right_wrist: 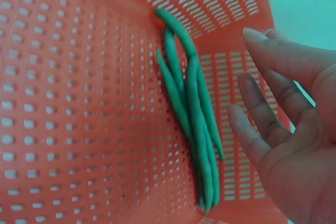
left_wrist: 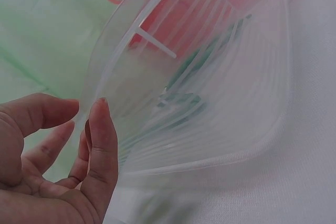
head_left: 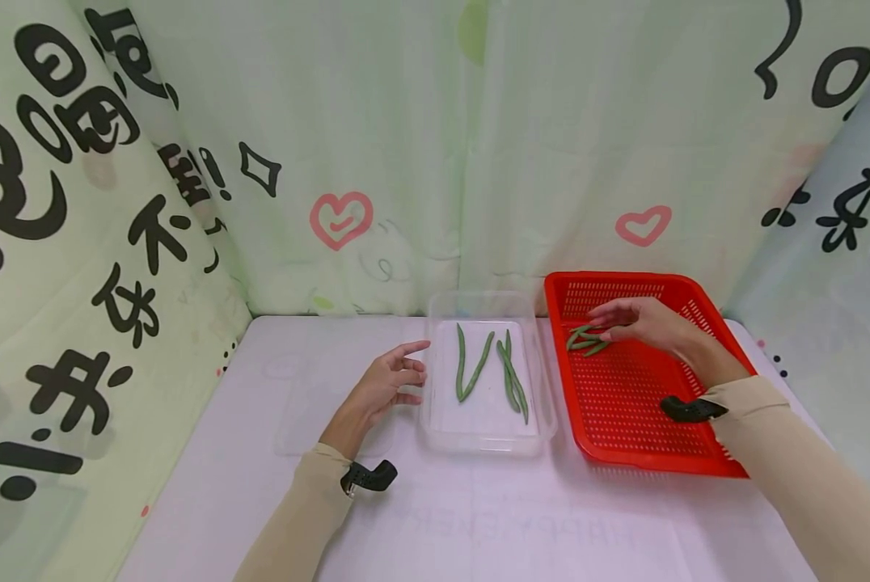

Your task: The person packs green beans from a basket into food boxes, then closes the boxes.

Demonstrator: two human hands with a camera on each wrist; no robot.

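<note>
Several green beans (right_wrist: 197, 108) lie bunched in the far left corner of a red perforated basket (head_left: 624, 404). My right hand (head_left: 642, 323) hovers over that bunch; in the right wrist view its loosely bent fingers are apart from the beans and hold nothing. A clear plastic container (head_left: 479, 440) stands left of the basket with several green beans (head_left: 471, 372) laid inside. My left hand (head_left: 387, 384) is beside the container's left wall, fingers relaxed and nothing between them. Whether a fingertip touches the wall I cannot tell.
A clear flat lid (head_left: 318, 412) lies on the white-covered table (head_left: 464, 517), left of the container. A printed curtain (head_left: 420, 162) hangs behind the table and along both sides. The basket's raised rim stands close to the container's right side.
</note>
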